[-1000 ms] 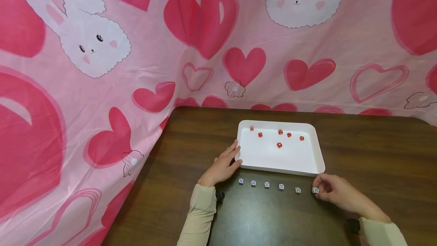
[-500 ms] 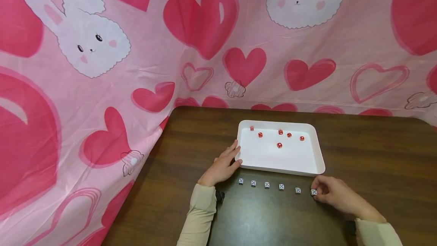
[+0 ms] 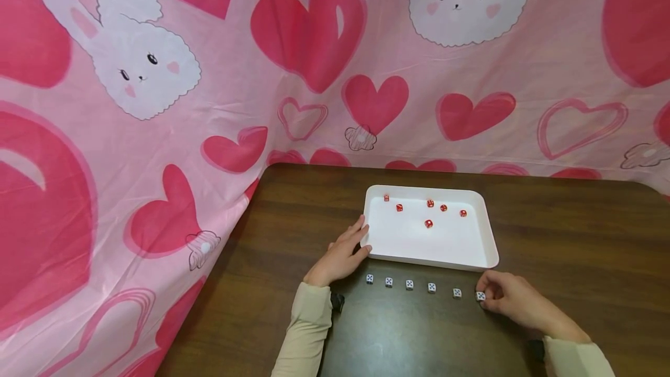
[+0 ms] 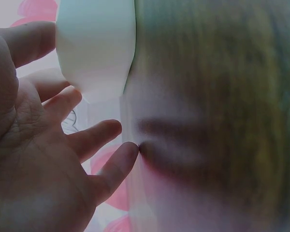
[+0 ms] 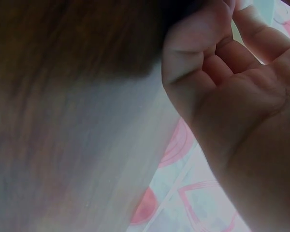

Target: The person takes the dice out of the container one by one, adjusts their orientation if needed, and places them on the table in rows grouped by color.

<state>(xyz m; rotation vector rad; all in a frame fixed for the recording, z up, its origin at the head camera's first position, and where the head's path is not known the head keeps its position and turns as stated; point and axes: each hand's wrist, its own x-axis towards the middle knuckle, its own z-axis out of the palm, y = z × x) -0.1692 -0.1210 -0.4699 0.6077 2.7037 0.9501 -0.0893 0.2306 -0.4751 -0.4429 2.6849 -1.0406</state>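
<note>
Dice (image 3: 431,288) form a row before the tray (image 3: 399,244), 5 free; the right hand (image 3: 518,300) pinches the 6th die (image 3: 480,296), presumably aligning it; the left hand (image 3: 339,256), fingers (image 4: 117,166) spread, touches the tray, probably steadying it.

1. A dark brown wooden table (image 3: 565,231), streaked in grain, with rounded far corners and a pale sheen nearer the front.
2. Flat on it, a shallow white tray (image 3: 403,240).
3. In front of the tray, five white dice (image 3: 410,285) in a spaced row.
4. At the row's right end, a sixth die (image 3: 480,297); contact with the table unclear.
</note>
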